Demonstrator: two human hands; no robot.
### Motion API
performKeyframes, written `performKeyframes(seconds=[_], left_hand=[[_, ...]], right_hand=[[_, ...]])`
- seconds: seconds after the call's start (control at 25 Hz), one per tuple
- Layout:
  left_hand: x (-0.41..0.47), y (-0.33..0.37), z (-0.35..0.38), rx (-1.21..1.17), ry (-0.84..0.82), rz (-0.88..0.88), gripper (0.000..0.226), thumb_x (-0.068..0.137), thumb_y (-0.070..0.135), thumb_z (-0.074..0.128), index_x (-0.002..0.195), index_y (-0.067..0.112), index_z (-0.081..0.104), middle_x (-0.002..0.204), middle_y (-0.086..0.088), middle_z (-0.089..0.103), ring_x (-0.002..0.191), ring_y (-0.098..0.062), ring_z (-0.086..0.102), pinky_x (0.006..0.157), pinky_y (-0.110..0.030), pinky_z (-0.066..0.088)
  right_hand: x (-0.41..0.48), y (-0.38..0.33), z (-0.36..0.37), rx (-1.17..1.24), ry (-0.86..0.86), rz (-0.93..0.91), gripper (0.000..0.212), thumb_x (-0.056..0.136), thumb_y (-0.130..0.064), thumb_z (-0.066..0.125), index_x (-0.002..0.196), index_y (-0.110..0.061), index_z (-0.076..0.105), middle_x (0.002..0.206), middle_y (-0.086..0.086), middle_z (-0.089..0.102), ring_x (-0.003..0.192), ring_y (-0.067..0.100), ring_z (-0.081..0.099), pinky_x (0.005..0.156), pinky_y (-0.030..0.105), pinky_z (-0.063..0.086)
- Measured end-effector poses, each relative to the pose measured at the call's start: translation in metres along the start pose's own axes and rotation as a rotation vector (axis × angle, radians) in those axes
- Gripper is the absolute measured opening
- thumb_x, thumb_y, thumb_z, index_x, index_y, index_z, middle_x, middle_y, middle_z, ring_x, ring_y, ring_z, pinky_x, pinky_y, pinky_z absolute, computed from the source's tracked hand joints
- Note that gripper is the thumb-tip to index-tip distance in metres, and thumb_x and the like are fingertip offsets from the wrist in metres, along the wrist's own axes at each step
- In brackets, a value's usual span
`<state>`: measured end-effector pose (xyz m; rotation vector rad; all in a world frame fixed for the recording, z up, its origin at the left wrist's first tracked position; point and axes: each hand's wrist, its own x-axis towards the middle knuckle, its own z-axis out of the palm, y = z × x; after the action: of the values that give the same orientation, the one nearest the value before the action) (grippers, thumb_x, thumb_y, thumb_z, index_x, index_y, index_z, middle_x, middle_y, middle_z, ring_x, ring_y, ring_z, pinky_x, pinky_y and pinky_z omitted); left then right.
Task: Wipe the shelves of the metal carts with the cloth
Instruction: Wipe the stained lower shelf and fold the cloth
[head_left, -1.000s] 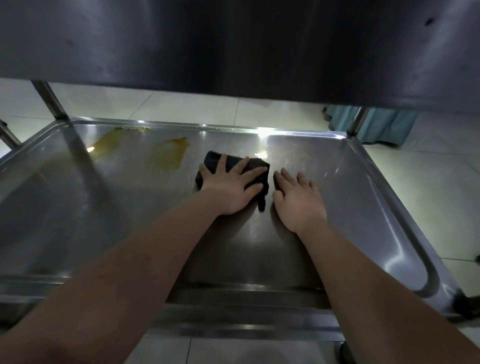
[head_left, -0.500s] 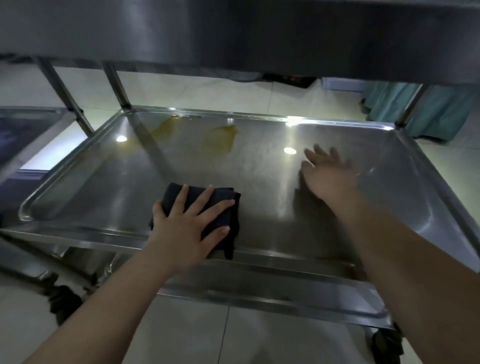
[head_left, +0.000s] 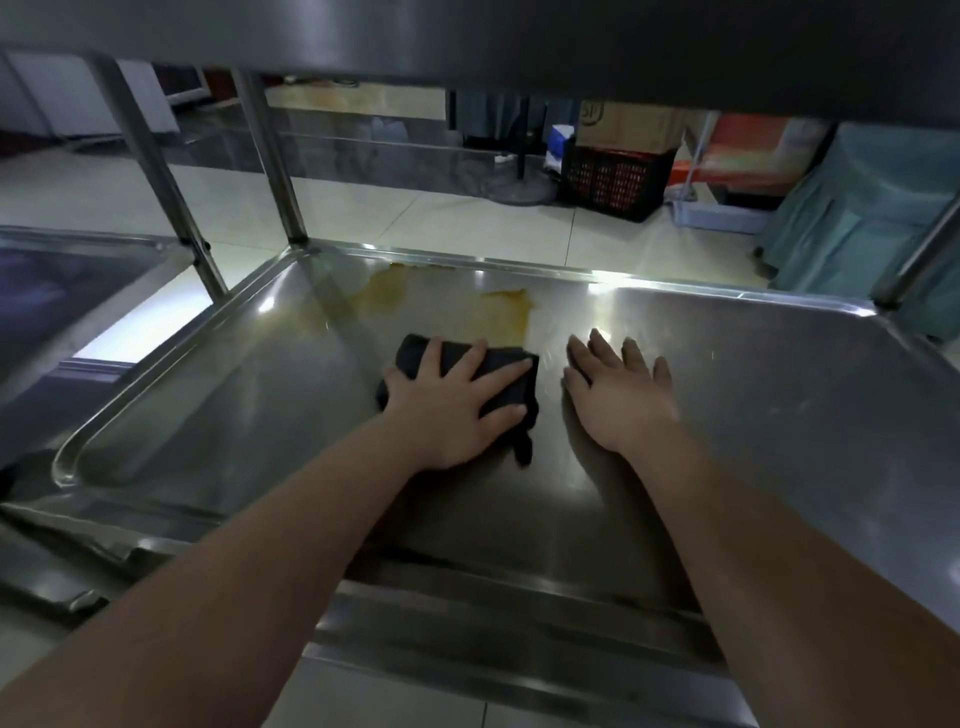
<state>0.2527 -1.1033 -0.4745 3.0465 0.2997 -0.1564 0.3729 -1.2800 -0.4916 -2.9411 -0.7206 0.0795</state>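
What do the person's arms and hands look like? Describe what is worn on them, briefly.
The left hand and right hand are bare: no gloves, no rings visible. The left forearm and right forearm are bare too, with no sleeve in view and no watch or bracelet at either wrist.

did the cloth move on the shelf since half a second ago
Yes. The cloth, under the left hand, has slid away from the shelf's front lip toward the far side. Its far edge now reaches the yellow stain.
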Motion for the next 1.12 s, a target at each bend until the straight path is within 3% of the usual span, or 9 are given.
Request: performKeyframes(seconds=[0.16,0.32,0.52,0.64,0.76,0.96,1.12], left_hand=[[0.105,-0.002,-0.014,0.079,-0.076,0.068,0.06,0.09,0.072,0.024,0.14,0.065,-0.008,0.163,0.011,-0.012,0.146,-0.044,-0.014,0.097,-0.082,0.002],[0.128,0.006,-0.02,0.082,-0.093,0.054,0.059,0.092,0.068,0.026,0.143,0.063,-0.005,0.163,0.011,-0.011,0.146,-0.042,-0.015,0.099,-0.082,0.003],[0.012,0.006,-0.006,0.011,-0.049,0.151,0.052,0.084,0.078,0.008,0.132,0.073,-0.014,0.162,0.017,-0.008,0.147,-0.037,-0.012,0.103,-0.074,0.004],[-0.088,-0.003,0.004,0.013,-0.045,0.25,0.059,0.073,0.084,-0.009,0.129,0.072,-0.025,0.16,0.018,-0.018,0.147,-0.034,-0.017,0.103,-0.07,0.006],[-0.137,-0.015,0.008,0.036,-0.035,0.21,0.06,0.07,0.084,-0.018,0.129,0.072,-0.026,0.158,0.021,-0.023,0.147,-0.031,-0.018,0.104,-0.062,0.013],[-0.061,-0.016,-0.001,0.013,-0.052,0.083,0.055,0.081,0.083,0.003,0.128,0.074,-0.024,0.161,0.015,-0.015,0.147,-0.036,-0.015,0.106,-0.072,0.005],[0.039,0.0,-0.02,0.112,-0.128,0.046,0.057,0.096,0.064,0.027,0.139,0.066,-0.011,0.162,0.008,-0.017,0.145,-0.044,-0.015,0.102,-0.08,0.005]], right_hand=[[0.0,0.001,0.005,-0.019,0.056,-0.005,0.054,0.101,-0.05,0.013,0.154,-0.042,0.008,0.164,-0.013,0.002,0.151,0.022,-0.001,0.117,0.055,0.0],[0.003,0.002,0.005,0.005,0.063,0.003,0.053,0.101,-0.049,0.015,0.154,-0.043,0.009,0.163,-0.015,0.003,0.151,0.02,-0.001,0.118,0.054,0.0],[0.005,0.003,0.003,0.013,0.056,-0.001,0.053,0.101,-0.048,0.016,0.153,-0.043,0.011,0.163,-0.014,0.004,0.151,0.021,0.001,0.118,0.055,0.0],[0.003,0.002,0.001,0.023,0.053,0.0,0.053,0.101,-0.048,0.015,0.154,-0.042,0.011,0.163,-0.014,0.004,0.151,0.022,0.001,0.118,0.056,0.0],[-0.001,0.001,-0.001,0.016,0.04,-0.008,0.054,0.101,-0.048,0.014,0.154,-0.041,0.009,0.164,-0.013,0.002,0.151,0.024,0.0,0.118,0.056,-0.001],[-0.006,-0.003,-0.001,0.01,0.033,-0.013,0.054,0.102,-0.048,0.014,0.155,-0.039,0.01,0.164,-0.011,0.002,0.151,0.026,-0.001,0.117,0.056,-0.001],[-0.005,-0.002,-0.002,0.005,0.037,-0.013,0.054,0.102,-0.049,0.015,0.154,-0.039,0.012,0.164,-0.011,0.004,0.151,0.026,0.0,0.118,0.056,0.0]])
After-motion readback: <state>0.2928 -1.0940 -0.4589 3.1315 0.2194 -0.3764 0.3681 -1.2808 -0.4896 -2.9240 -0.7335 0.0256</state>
